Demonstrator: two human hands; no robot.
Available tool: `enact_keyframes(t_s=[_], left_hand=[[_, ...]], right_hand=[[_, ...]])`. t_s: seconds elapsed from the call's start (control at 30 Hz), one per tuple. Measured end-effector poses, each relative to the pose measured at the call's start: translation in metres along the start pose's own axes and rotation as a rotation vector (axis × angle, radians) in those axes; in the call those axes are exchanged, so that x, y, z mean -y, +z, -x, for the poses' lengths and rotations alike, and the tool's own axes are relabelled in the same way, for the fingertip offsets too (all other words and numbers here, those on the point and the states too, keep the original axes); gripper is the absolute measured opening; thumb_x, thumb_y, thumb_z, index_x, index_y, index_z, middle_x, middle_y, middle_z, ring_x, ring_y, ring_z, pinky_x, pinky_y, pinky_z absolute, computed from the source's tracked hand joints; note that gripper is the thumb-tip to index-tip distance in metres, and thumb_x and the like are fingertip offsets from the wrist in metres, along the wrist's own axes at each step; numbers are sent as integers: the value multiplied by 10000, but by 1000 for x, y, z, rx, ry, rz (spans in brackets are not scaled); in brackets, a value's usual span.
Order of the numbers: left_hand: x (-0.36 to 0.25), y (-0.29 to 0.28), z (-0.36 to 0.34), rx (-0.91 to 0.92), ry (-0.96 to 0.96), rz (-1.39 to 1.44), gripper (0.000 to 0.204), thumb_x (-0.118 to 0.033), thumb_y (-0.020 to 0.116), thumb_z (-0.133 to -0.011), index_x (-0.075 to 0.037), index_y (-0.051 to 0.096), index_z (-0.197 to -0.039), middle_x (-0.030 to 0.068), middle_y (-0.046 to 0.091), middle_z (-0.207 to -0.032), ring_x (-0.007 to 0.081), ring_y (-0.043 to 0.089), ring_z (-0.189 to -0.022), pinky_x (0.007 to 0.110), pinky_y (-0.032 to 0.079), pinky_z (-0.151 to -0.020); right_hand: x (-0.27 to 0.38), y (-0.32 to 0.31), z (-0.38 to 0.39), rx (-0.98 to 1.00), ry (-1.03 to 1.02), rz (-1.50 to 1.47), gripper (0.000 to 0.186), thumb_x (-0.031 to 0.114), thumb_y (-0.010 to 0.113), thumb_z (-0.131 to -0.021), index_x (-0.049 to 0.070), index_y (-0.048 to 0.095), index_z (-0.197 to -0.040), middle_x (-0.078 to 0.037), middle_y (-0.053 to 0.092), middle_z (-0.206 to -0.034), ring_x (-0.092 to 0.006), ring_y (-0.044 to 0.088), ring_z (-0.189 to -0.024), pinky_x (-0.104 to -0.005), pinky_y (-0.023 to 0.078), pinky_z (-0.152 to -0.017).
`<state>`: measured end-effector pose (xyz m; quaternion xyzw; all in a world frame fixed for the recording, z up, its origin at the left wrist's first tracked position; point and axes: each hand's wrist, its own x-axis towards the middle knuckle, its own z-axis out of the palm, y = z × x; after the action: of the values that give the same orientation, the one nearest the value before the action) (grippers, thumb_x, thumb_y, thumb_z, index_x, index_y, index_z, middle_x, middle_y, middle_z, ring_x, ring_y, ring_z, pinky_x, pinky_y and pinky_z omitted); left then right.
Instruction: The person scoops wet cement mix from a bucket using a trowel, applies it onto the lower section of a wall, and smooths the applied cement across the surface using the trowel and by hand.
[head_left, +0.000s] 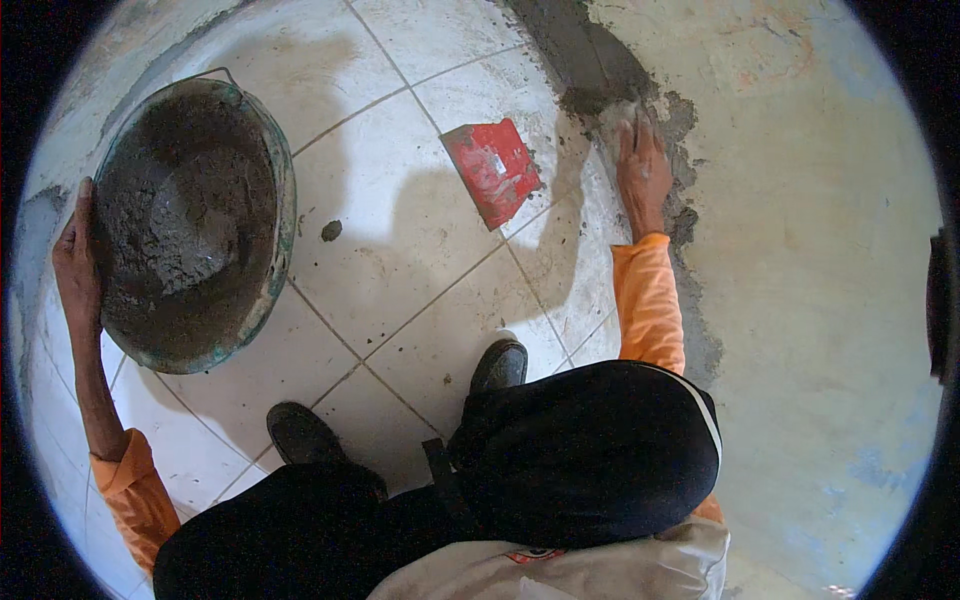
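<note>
At the left, my left hand [78, 250] grips the near-wall rim of a round bucket [284, 215], with the thumb side along its edge. Wet grey mortar [180, 210] fills much of the bucket, which is tilted so its inside faces me. My right hand [643, 170] reaches out to the right, its fingers stretched onto the wet mortar strip [590, 60] where the floor meets the wall. What lies right under those fingertips is blurred. A red flat-bladed scraper or float [497, 170], smeared with mortar, lies on the floor between the hands, touched by neither.
White floor tiles [400, 300] with grey joints carry scattered mortar crumbs and one larger lump [331, 231]. The plastered wall [810, 250] rises along the right. My dark shoes [305, 435] and knees are below the bucket and the red tool.
</note>
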<state>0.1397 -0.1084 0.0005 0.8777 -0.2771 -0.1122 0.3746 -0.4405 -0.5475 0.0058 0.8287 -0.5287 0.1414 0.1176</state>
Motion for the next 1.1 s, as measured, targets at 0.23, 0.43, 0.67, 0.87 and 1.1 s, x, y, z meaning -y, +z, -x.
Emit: enact_keyframes(t_s=[0.23, 0.43, 0.67, 0.87, 1.1], left_hand=[[0, -1, -3, -3, 63, -50, 575, -518, 466, -1065, -39, 695, -1286, 97, 742, -992, 145, 664, -893, 313, 498, -930], [0, -7, -4, 19, 8, -48, 597, -549, 492, -1045, -34, 719, -1244, 89, 743, -957, 138, 654, -869, 301, 498, -909], [-24, 0, 4, 24, -53, 22, 628, -559, 489, -1043, 8, 731, -1162, 87, 713, -892, 129, 606, -804, 289, 490, -859], [-20, -11, 2, 63, -30, -46, 670, -583, 486, -1034, 38, 734, -1082, 74, 681, -836, 142, 571, -761, 311, 483, -816], [-36, -3, 8, 46, -31, 53, 705, -599, 485, -1028, 59, 736, -1060, 77, 689, -818, 158, 591, -768, 326, 484, -815]], right_hand=[[-18, -24, 46, -346, 46, -123, 392, 327, 553, -1034, 132, 580, -1373, -236, 645, -1267, -451, 663, -1050, -514, 546, -840], [-8, -15, 47, 56, 147, 33, 384, 289, 570, -1026, 144, 571, -1382, -229, 651, -1211, -437, 663, -1018, -506, 548, -834], [-27, -11, 91, -296, 51, -150, 394, 333, 532, -1042, 125, 579, -1374, -248, 645, -1228, -459, 653, -1045, -520, 548, -841], [0, -9, 53, -34, 191, -104, 391, 257, 564, -1034, -9, 578, -1321, -274, 654, -1203, -461, 632, -1084, -493, 512, -891], [-8, -14, 140, -128, 376, -465, 396, 239, 508, -1062, -44, 559, -1334, -292, 639, -1239, -447, 609, -1158, -453, 470, -992]])
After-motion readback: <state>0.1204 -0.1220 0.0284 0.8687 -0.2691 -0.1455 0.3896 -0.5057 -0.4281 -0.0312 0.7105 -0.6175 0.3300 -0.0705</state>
